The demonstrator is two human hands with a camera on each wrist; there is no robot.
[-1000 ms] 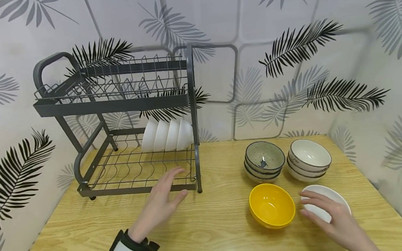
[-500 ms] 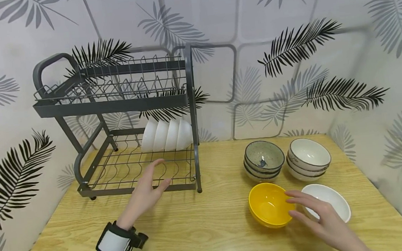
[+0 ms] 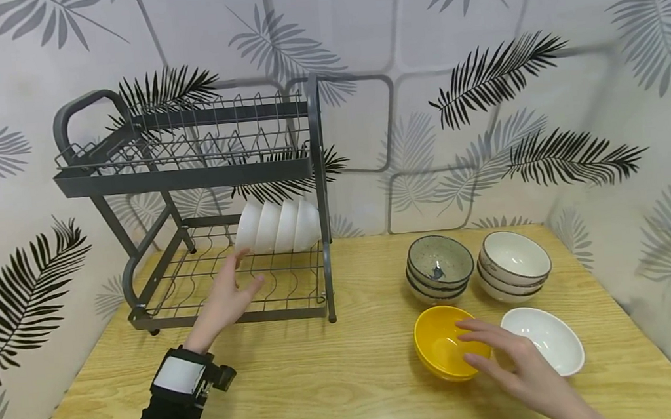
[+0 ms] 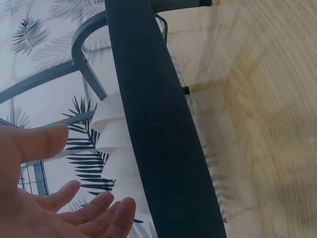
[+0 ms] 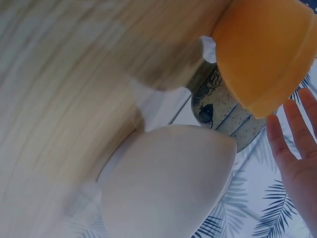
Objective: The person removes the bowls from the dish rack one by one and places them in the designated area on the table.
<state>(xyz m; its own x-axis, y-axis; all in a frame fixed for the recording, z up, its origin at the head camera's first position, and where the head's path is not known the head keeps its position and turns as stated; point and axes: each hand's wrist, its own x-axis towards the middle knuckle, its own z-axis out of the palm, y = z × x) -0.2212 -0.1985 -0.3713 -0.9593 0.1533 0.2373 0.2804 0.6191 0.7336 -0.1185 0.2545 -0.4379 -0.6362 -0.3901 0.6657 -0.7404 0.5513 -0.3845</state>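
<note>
Over the right part of a yellow bowl point(image 3: 437, 343), my right hand point(image 3: 522, 362) hovers with spread fingers and holds nothing. In the right wrist view its fingertips come right up to the rim of the orange-looking bowl point(image 5: 262, 49). A white bowl point(image 3: 553, 340) sits on the table to the right, partly behind this hand. My left hand point(image 3: 221, 304), bare of any object, reaches toward the lower tier of a dark dish rack point(image 3: 231, 317). Its fingertips overlap the leftmost of several white bowls point(image 3: 278, 230) standing on edge there; the left wrist view shows loosely bent fingers.
Behind the yellow bowl stand a stack of grey-green speckled bowls point(image 3: 440, 260) and a stack of cream bowls with dark rims point(image 3: 517, 258). The rack's upper wire tier point(image 3: 189, 158) overhangs the lower one. A leaf-patterned wall point(image 3: 357, 37) closes off the wooden table point(image 3: 325, 381).
My left hand has moved left and up, toward the rack's white bowls. My right hand has shifted left, from the white bowl to above the yellow one. The bowls stay put.
</note>
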